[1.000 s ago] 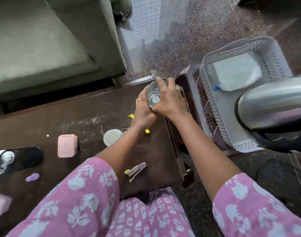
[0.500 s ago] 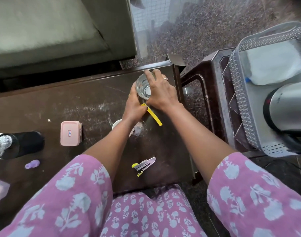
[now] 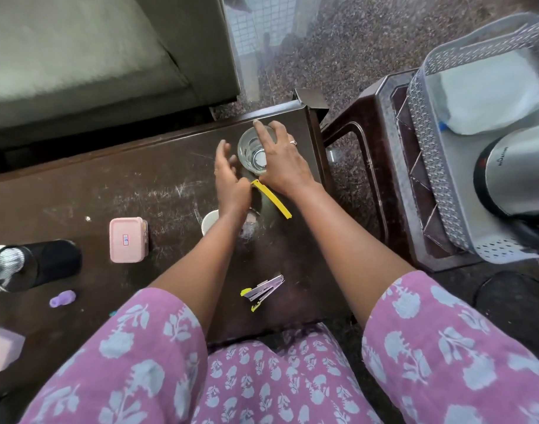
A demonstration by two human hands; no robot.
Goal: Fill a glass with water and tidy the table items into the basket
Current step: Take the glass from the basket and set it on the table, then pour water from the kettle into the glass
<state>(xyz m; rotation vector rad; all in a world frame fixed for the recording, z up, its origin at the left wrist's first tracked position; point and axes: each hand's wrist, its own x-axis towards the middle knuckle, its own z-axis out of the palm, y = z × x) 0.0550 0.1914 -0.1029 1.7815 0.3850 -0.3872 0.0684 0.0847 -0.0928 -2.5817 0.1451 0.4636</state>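
A clear glass [image 3: 252, 150] stands upright near the far right corner of the dark table [image 3: 139, 191]. My right hand [image 3: 282, 160] holds it, fingers wrapped over its right side and rim. My left hand [image 3: 230, 175] hovers just left of the glass with fingers spread and relaxed, apart from it. A yellow strip [image 3: 272, 199] lies on the table below my right hand. The grey perforated basket [image 3: 427, 166] sits on a brown stool [image 3: 372, 148] to the right, with a steel kettle [image 3: 519, 175] and a white cloth [image 3: 488, 99] inside.
On the table lie a stapler [image 3: 263, 290], a small white cup [image 3: 209, 221], a pink box [image 3: 128, 240], a black mesh holder [image 3: 32, 266] on its side, a purple piece [image 3: 62, 298] and a pink block [image 3: 2, 348]. A green sofa [image 3: 87, 62] stands behind.
My left hand has let go of the glass and opened beside it. The view has shifted left, so the basket sits farther right.
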